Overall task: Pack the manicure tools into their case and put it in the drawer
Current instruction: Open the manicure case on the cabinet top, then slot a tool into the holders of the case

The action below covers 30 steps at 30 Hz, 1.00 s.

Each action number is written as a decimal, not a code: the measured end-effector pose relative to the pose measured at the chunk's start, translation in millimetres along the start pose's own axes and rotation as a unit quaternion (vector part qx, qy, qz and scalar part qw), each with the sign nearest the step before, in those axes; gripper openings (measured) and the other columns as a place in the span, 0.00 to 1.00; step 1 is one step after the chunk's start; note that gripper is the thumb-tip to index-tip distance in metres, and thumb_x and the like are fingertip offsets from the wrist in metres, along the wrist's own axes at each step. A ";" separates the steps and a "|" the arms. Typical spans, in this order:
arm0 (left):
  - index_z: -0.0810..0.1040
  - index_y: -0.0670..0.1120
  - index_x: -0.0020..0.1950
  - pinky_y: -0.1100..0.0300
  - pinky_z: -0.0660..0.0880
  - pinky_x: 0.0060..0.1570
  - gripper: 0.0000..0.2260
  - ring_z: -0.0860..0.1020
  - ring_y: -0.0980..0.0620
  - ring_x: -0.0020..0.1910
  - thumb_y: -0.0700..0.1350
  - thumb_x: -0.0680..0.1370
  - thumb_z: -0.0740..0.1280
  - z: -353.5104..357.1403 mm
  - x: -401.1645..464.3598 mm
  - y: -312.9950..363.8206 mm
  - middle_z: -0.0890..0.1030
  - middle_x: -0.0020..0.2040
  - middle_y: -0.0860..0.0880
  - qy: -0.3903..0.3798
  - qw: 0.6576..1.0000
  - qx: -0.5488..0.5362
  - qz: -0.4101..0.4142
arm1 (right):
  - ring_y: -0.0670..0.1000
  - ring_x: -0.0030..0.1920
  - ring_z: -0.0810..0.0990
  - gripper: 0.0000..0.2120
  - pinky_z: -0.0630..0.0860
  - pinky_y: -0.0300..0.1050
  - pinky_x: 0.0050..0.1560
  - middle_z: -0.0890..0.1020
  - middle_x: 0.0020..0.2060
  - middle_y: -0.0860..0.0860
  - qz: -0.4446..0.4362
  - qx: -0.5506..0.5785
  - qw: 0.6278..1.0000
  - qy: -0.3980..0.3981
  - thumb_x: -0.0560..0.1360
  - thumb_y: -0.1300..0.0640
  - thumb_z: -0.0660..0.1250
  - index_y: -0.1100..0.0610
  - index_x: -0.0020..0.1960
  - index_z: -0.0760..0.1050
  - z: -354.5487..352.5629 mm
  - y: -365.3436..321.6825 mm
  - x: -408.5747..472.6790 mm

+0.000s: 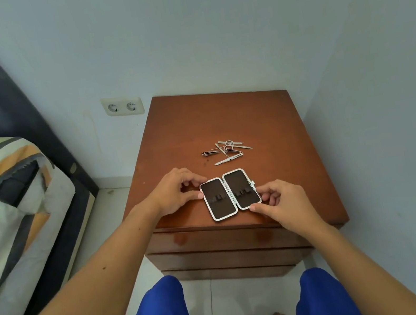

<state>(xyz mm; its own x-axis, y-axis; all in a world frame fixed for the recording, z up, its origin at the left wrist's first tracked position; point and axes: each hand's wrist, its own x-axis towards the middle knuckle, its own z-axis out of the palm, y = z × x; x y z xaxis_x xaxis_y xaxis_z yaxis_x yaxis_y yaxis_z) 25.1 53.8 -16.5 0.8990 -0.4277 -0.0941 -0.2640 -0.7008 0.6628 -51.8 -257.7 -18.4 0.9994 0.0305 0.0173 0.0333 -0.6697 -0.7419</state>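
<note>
Pale blue-grey walls meeting in a corner; white double socket point(122, 106) low on the far wall

Bed point(0, 199), at the left: dark headboard, striped cover in grey, green and orange

Nightstand point(221, 116): reddish-brown wood, glossy, square top; three drawer fronts point(215, 239) below, all closed

Case point(230, 194): lying fully open and flat at the near edge of the top; two rounded-rectangle halves, silvery metal rim, dark lining, a band of small elastic loops across each half; clasp on the right edge. No tool seated in it yet

Left hand point(176, 190): fingertips curled against the left half's outer rim, steadying it

Right hand point(278, 200): thumb and fingers pinching the lower right corner of the right half

Manicure tools point(226, 151): loose heap just behind the case, apart from it; thin, bright steel – clippers, a file, tweezer-like pieces; exact count unclear

Step in hand, judged: settling the case open before loading. Best done by keeping one hand on the rim so the halves stay flat, then sliding each tool singly, narrow end first, under a loop
</note>
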 end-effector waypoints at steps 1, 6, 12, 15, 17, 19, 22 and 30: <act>0.83 0.60 0.67 0.61 0.70 0.52 0.18 0.75 0.56 0.56 0.47 0.79 0.77 -0.1 3.4 -0.2 0.80 0.54 0.60 0.002 1.000 -0.002 -0.002 | 0.45 0.37 0.77 0.18 0.75 0.36 0.41 0.83 0.41 0.46 -0.001 0.002 1.000 0.001 0.67 0.50 0.84 0.48 0.55 0.85 0.5 -0.2 -5.3; 0.84 0.58 0.65 0.63 0.70 0.50 0.16 0.75 0.55 0.52 0.45 0.79 0.76 4.3 11.5 2.0 0.79 0.51 0.60 0.049 0.998 -0.021 -0.016 | 0.46 0.38 0.77 0.16 0.74 0.36 0.40 0.82 0.40 0.45 0.001 0.001 1.000 0.028 0.66 0.49 0.84 0.47 0.50 0.83 4.8 -6.4 -16.4; 0.84 0.57 0.67 0.62 0.70 0.53 0.16 0.74 0.53 0.54 0.44 0.79 0.75 13.1 9.5 1.2 0.80 0.52 0.58 0.079 0.996 -0.031 -0.013 | 0.47 0.39 0.78 0.19 0.79 0.42 0.41 0.81 0.41 0.46 0.008 -0.001 1.000 0.026 0.65 0.46 0.84 0.50 0.52 0.83 4.5 -8.7 -16.8; 0.82 0.56 0.68 0.61 0.70 0.54 0.17 0.74 0.52 0.56 0.45 0.81 0.74 11.5 6.9 4.2 0.79 0.53 0.57 0.070 0.997 -0.031 -0.015 | 0.48 0.39 0.79 0.19 0.80 0.41 0.41 0.82 0.41 0.46 0.011 0.002 1.000 0.016 0.65 0.46 0.84 0.49 0.51 0.83 2.0 -7.6 -16.4; 0.80 0.57 0.70 0.62 0.71 0.57 0.16 0.73 0.53 0.58 0.47 0.82 0.71 9.7 2.5 5.8 0.78 0.55 0.58 0.055 0.998 -0.028 -0.019 | 0.46 0.38 0.80 0.19 0.80 0.39 0.41 0.84 0.40 0.47 0.030 0.044 0.999 0.010 0.64 0.45 0.85 0.47 0.51 0.83 -3.8 -6.5 -11.6; 0.78 0.56 0.73 0.60 0.70 0.63 0.18 0.71 0.55 0.62 0.53 0.83 0.70 10.6 -4.8 6.4 0.77 0.58 0.57 0.049 0.998 -0.028 -0.017 | 0.44 0.36 0.80 0.18 0.79 0.36 0.41 0.85 0.38 0.48 0.040 0.078 0.996 0.019 0.66 0.46 0.84 0.47 0.52 0.82 -9.7 -6.3 -0.9; 0.74 0.57 0.77 0.56 0.68 0.68 0.35 0.67 0.56 0.66 0.71 0.73 0.70 15.0 -16.1 7.6 0.74 0.63 0.57 0.031 0.999 -0.019 -0.019 | 0.45 0.39 0.80 0.12 0.76 0.33 0.44 0.85 0.39 0.47 0.024 0.077 0.996 0.036 0.71 0.50 0.81 0.49 0.52 0.84 -12.7 -9.2 25.1; 0.70 0.59 0.79 0.54 0.67 0.72 0.49 0.64 0.58 0.68 0.78 0.62 0.75 24.3 -17.6 1.6 0.71 0.68 0.60 0.051 0.998 0.026 0.003 | 0.45 0.44 0.80 0.05 0.76 0.40 0.49 0.85 0.47 0.47 -0.035 -0.023 0.998 0.048 0.76 0.51 0.76 0.50 0.51 0.87 2.9 -27.1 108.1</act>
<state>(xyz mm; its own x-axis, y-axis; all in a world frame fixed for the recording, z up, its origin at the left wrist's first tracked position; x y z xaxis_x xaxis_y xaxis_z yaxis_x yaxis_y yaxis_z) 0.3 46.3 -31.9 0.9279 -0.3727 -0.0127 -0.2839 -0.7281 0.6239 55.3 -234.1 1.6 0.9909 0.0090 0.1345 0.1020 -0.7022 -0.7046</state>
